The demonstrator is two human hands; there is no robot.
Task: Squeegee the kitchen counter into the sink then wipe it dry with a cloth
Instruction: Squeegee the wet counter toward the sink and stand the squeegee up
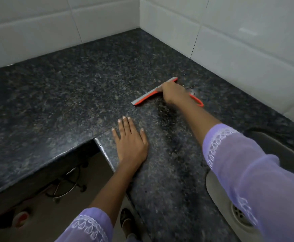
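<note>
The dark speckled granite counter (90, 88) forms an L into a tiled corner. An orange squeegee (148, 96) with a grey blade lies blade-down on it, right of centre, its orange handle loop sticking out to the right. My right hand (173, 92) is closed around its handle near the blade. My left hand (131, 142) rests flat on the counter near the inner corner edge, fingers spread, holding nothing. The steel sink (230, 203) with its round drain sits at lower right, partly hidden by my right sleeve. No cloth is in view.
White tiled walls (238, 41) close off the counter at the back and right. Water droplets (191, 88) glint just right of the squeegee. Below the counter's inner edge are the floor, a wire stand (67, 186) and a foot in a sandal (127, 222).
</note>
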